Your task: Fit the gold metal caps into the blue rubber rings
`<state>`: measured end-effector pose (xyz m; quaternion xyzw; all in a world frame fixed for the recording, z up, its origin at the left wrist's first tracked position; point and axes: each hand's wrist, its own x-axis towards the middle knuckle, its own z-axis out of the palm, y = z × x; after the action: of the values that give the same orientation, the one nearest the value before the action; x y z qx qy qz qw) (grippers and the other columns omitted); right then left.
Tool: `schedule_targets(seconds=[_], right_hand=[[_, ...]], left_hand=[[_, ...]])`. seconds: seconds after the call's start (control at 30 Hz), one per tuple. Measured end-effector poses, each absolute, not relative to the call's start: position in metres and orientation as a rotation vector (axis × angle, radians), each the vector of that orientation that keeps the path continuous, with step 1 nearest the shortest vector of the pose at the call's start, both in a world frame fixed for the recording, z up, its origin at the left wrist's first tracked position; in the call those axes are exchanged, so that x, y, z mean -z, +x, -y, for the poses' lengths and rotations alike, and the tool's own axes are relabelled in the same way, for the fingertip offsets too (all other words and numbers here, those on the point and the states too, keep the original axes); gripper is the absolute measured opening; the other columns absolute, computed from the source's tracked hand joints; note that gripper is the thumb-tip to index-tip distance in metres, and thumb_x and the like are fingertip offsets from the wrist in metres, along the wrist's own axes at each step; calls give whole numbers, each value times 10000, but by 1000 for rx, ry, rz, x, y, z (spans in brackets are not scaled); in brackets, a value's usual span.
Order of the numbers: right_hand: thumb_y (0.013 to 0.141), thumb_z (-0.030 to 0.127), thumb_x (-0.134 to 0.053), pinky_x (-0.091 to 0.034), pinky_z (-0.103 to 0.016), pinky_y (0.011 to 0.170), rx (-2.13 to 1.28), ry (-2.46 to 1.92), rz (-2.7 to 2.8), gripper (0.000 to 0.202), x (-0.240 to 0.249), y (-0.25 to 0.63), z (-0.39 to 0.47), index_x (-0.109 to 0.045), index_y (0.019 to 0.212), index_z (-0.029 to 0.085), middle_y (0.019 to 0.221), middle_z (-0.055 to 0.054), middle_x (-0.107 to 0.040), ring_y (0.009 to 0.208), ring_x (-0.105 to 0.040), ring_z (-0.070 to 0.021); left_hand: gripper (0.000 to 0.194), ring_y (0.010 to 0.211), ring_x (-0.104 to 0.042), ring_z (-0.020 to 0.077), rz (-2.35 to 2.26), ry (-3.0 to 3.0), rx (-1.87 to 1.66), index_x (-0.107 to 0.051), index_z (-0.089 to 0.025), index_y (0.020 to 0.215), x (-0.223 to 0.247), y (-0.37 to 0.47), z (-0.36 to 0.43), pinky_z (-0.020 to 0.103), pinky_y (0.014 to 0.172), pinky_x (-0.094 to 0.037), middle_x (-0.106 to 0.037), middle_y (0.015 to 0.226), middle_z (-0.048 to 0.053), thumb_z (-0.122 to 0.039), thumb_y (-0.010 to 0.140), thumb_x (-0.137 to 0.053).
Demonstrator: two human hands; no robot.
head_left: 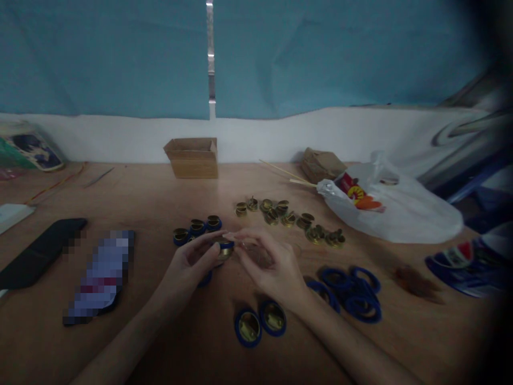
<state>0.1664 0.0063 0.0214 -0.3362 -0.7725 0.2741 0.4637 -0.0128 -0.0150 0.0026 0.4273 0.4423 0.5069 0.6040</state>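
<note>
Both hands — left [188,267], right [270,264] — pinch one blue-ringed brass cap [225,247]; bare table [168,331] beneath.

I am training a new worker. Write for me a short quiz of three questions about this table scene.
1. True or false: both hands meet at one brass cap with a blue ring.
2. Where do the loose blue rings lie? A) by the cardboard box B) right of the right hand
3. What lies beside the white plastic bag, on its left?

Key: 1 true; 2 B; 3 bare brass caps.
</note>
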Motion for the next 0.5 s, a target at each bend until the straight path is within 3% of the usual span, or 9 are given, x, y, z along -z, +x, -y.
schedule_targets(seconds=[0.23,0.5], right_hand=[[907,216,-581,-552,-286,796,-616,-926,1812,149,-27,172,-9,-604,1049,252,1020,-28,-732,931,-702,-184],[923,260,-553,-529,-272,698,-902,-881,1811,146,-23,171,-14,-697,920,236,865,-16,-739,770,-689,-159]], left_hand=[[446,1144,-629,236,-1022,1147,-1288,-633,-212,1153,-7,-10,19,373,1015,-480,-675,1234,77,-196,728,-768],[459,1136,-623,230,-1059,1328,-1362,-594,-225,1179,1,-11,18,377,1011,-478,-657,1225,79,-176,750,-749]])
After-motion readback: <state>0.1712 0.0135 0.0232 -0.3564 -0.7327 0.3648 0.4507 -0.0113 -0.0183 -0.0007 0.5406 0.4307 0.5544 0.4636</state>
